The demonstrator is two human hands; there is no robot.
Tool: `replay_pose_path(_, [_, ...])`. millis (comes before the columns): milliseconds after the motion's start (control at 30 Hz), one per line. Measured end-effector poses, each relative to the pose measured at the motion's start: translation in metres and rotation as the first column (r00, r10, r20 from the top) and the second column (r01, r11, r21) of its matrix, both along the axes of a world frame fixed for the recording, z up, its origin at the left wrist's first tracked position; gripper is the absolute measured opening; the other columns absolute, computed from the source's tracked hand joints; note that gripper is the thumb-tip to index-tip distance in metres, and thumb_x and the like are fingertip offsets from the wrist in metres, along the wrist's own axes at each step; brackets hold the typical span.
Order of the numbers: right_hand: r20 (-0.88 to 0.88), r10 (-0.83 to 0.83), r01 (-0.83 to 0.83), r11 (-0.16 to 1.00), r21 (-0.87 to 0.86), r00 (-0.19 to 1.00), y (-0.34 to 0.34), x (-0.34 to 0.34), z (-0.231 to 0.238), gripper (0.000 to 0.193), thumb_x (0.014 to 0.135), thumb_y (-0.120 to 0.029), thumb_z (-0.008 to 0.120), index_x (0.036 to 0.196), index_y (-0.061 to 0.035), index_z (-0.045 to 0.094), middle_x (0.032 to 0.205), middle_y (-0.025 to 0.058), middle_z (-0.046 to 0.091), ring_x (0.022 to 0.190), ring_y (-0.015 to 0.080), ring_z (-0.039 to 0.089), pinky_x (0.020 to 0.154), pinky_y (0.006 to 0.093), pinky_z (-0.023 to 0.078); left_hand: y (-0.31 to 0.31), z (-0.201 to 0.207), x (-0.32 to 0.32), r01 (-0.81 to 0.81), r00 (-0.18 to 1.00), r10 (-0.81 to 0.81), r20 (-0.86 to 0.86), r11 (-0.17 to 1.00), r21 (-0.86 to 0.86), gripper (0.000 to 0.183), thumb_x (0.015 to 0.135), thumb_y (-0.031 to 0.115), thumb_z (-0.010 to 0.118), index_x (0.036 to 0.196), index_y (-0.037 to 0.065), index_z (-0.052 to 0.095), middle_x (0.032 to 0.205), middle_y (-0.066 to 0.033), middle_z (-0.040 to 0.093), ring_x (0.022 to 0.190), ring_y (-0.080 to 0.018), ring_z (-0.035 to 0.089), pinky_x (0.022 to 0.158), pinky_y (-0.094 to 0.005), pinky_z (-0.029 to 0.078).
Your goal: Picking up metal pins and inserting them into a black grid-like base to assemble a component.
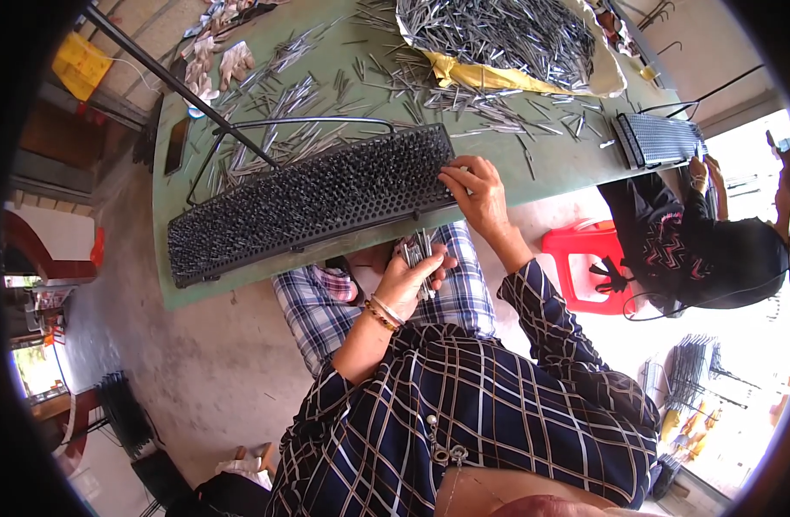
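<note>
Right now our work centres on the long black perforated rack (313, 202), which lies slantwise on the green table (550, 168) with its holes filled by thin metal pins. Our right hand (474, 196) rests on the right end of the rack, fingers curled down onto the holes; whether a pin sits between the fingertips we cannot tell. Our left hand (412, 274) hangs just below the rack's right end, over our lap, and is closed around a bundle of pins (419, 250) that stick up out of the fist. On that wrist we wear bracelets (381, 313).

Above the rack, loose pins (464, 90) lie scattered across the table, and farther up beyond them a big heap of pins (498, 34) sits on a yellow sheet (477, 77). A bent wire frame (300, 125) lies just behind the rack's upper edge, and a dark rod (180, 86) crosses it from the upper left. Well to the right of the rack, another person (714, 250) in dark clothes sits at the table's corner beside a second rack (658, 138), with a red stool (580, 263) nearby.
</note>
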State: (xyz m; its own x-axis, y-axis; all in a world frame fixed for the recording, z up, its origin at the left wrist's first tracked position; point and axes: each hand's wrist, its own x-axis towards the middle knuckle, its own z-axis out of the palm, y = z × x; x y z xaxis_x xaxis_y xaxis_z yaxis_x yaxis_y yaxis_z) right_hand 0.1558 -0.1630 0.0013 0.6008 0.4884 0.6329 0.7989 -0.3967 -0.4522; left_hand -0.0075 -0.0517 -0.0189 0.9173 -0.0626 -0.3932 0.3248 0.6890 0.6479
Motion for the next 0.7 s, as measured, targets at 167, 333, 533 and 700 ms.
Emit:
replay_pose_path(167, [-0.021, -0.035, 0.035, 0.999, 0.032, 0.999, 0.001, -0.006, 0.003, 0.017, 0.074, -0.009, 0.068, 0.091, -0.0069, 0.068, 0.088, 0.0059, 0.060, 0.080, 0.0242, 0.056, 0.074, 0.0351, 0.044, 0.000, -0.001, 0.000, 0.007, 1.000, -0.007, -0.001, 1.000, -0.028, 0.019, 0.089, 0.012, 0.057, 0.104, 0.001, 0.058, 0.091, -0.0118, 0.064, 0.071, -0.0092, 0.057, 0.057, -0.0215, 0.045])
replay_pose_path(333, [0.020, 0.116, -0.115, 0.992, -0.061, 0.993, 0.004, -0.002, 0.001, 0.015, 0.074, -0.010, 0.068, 0.089, -0.0067, 0.067, 0.086, 0.0053, 0.058, 0.076, 0.0239, 0.055, 0.067, 0.0351, 0.042, -0.002, 0.000, 0.001, 0.022, 1.000, -0.022, -0.006, 0.999, -0.039, 0.020, 0.089, 0.012, 0.056, 0.105, 0.001, 0.057, 0.091, -0.0114, 0.064, 0.070, -0.0084, 0.056, 0.057, -0.0208, 0.046])
replay_pose_path(533, [-0.031, 0.180, -0.183, 0.978, -0.101, 0.983, 0.002, 0.002, 0.005, 0.016, 0.075, -0.007, 0.067, 0.091, -0.0063, 0.068, 0.089, 0.0071, 0.060, 0.081, 0.0250, 0.057, 0.071, 0.0339, 0.044, -0.002, 0.000, -0.002, 0.018, 0.999, -0.017, 0.030, 0.999, -0.029, 0.021, 0.090, 0.013, 0.056, 0.107, 0.001, 0.057, 0.092, -0.0114, 0.064, 0.072, -0.0089, 0.057, 0.057, -0.0207, 0.046])
replay_pose_path(700, [-0.063, 0.095, -0.093, 0.995, 0.032, 0.994, -0.008, -0.001, 0.017, 0.016, 0.078, -0.009, 0.067, 0.094, -0.0040, 0.068, 0.088, 0.0084, 0.062, 0.078, 0.0226, 0.059, 0.067, 0.0303, 0.047, 0.003, 0.000, -0.001, 0.010, 0.999, -0.009, 0.036, 1.000, -0.014, 0.022, 0.091, 0.014, 0.054, 0.108, 0.000, 0.057, 0.094, -0.0113, 0.064, 0.075, -0.0104, 0.058, 0.060, -0.0232, 0.047])
